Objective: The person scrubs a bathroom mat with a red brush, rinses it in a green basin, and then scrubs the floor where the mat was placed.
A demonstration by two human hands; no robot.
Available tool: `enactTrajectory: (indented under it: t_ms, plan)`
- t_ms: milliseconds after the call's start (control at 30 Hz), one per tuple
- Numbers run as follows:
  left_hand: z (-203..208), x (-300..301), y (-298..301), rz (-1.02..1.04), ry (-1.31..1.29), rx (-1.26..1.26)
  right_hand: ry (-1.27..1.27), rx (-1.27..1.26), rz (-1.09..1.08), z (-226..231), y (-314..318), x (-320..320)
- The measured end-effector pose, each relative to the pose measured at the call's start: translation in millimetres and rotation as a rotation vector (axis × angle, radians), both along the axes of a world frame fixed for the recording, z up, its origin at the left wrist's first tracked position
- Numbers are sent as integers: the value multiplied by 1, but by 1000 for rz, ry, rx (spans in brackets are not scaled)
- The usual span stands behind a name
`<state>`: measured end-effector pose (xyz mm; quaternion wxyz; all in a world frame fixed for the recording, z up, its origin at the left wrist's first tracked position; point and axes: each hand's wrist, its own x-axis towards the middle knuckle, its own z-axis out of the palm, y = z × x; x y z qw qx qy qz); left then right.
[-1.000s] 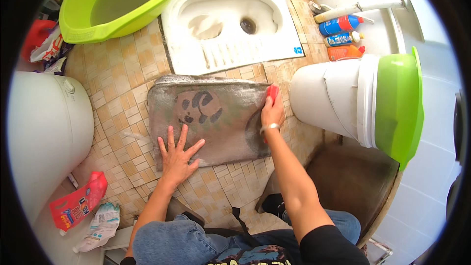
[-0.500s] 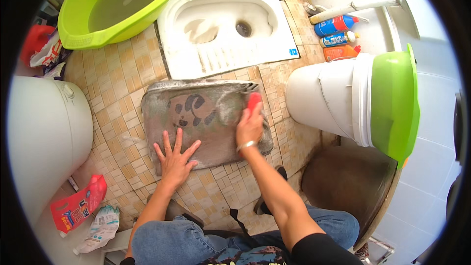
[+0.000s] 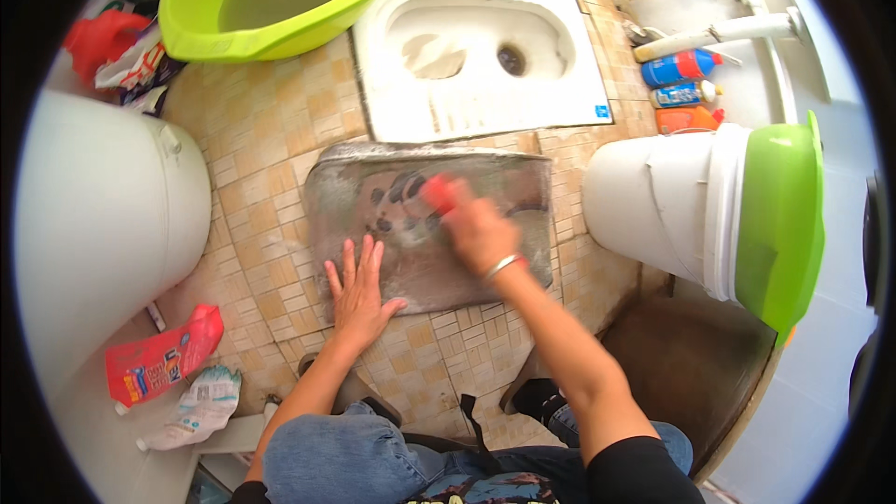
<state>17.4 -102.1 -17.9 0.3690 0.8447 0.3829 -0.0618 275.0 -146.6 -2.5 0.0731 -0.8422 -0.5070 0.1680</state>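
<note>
A dark, wet mat (image 3: 431, 273) with a panda pattern lies flat on the tiled floor before me, whitish suds along its far edge. My left hand (image 3: 362, 297) presses flat on its near left part, fingers spread and holding nothing. In my right hand (image 3: 481, 235) is a red-handled scrubbing brush (image 3: 441, 193), gripped over the middle of the mat, next to the panda print. Motion smears the hand and brush, and the bristles cannot be made out.
Beyond the mat a white squat toilet (image 3: 397, 117) is set in the floor. A lime-green basin (image 3: 191, 42) of murky water stands far left. At right are a white bucket (image 3: 644, 196) with a green basin (image 3: 779, 224) and several cleaner bottles (image 3: 679, 68). Red and white pouches (image 3: 163, 364) lie near left.
My right hand has swept the brush from the mat's far right corner leftward to the panda print. My left hand stays pressed on the mat. The whole view has shifted slightly.
</note>
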Motion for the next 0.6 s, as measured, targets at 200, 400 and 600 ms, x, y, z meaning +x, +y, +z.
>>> enactTrajectory:
  t_ms: [200, 400, 600]
  plan:
    - [-4, 2, -2, 81, -73, -29, 119, 114, -117, -31, -2, -56]
    - [-3, 15, -6, 98, -132, -11, -35, 5, -343, -15, -1, 56]
    - [-6, -2, -2, 160, -81, -5, 246, -35, 240, -21, -17, -69]
